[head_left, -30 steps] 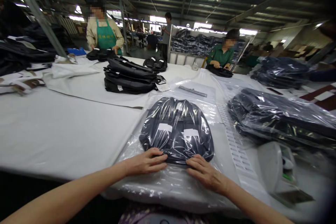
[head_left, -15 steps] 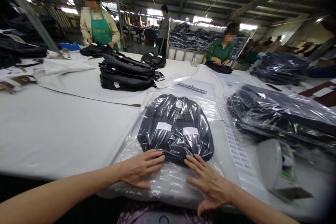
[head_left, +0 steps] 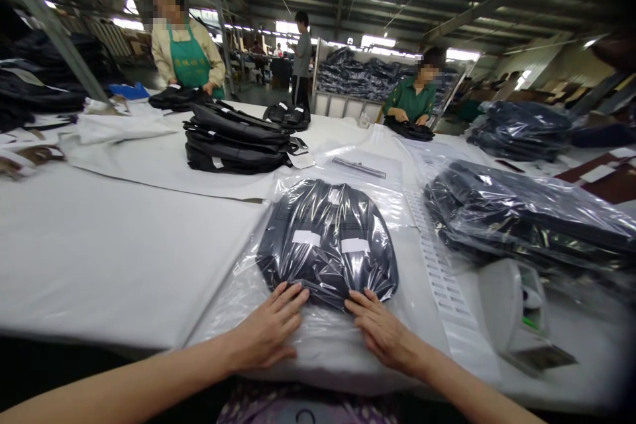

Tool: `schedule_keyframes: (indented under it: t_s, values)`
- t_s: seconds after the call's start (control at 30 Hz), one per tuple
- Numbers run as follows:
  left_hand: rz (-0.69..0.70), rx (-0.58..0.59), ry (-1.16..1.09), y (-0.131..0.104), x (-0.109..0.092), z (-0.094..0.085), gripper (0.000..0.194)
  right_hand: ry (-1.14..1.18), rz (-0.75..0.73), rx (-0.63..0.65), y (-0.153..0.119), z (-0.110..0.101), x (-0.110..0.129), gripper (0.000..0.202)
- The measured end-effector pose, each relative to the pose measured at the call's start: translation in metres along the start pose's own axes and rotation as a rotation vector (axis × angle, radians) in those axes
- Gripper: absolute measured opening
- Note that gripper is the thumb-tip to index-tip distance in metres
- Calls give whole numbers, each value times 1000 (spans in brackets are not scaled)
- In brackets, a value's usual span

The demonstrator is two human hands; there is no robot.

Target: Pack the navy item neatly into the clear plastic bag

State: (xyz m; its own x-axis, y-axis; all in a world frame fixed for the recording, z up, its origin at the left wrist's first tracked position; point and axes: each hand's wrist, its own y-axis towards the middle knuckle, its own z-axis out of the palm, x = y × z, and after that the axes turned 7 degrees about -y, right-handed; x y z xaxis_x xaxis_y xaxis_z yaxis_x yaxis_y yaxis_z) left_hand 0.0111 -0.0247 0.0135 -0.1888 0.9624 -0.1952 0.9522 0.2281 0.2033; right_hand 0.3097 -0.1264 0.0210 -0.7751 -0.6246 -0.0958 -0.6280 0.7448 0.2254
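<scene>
the bag (head_left: 330, 245) lies flat on the white table (head_left: 124, 258), right in front of the person, dark inside its clear plastic (head_left: 233, 301), with white patches showing through. both hands are on its near edge. the left hand (head_left: 272, 329) is open, fingers stretched out over the plastic and thumb apart from them; the right hand (head_left: 380, 331) is open too, its fingertips resting on the plastic at the same edge, a small gap between the two. i can't make out the right thumb well. loose plastic spreads out beneath the wrists.

just past the bag there's a slider strip (head_left: 360, 167) on a clear sheet. off to the person's left, farther back, sits a pile of black bags (head_left: 236, 139) with a white tag (head_left: 302, 159) hanging out. on the right are wrapped bags (head_left: 521, 212), and nearer, a pale dispenser (head_left: 507, 311). across the table, a worker in a green apron (head_left: 189, 59) and another in a green shirt (head_left: 415, 103) each have hands on black goods.
</scene>
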Motion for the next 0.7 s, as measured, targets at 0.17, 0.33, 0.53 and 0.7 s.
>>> schedule_keyframes:
  t_s: [0.17, 0.33, 0.53, 0.7]
  values:
    - [18, -225, 67, 5, 6, 20, 22, 60, 18, 20, 1, -12, 0, 16]
    - [51, -276, 102, 6, 6, 14, 23, -76, -60, 66, -6, -16, 5, 42]
    - [119, -271, 146, 2, 9, 19, 18, -254, -133, -237, -19, -5, 6, 20]
    - [145, -268, 161, 0, 10, 19, 17, -169, -126, -282, -19, -10, 2, 24]
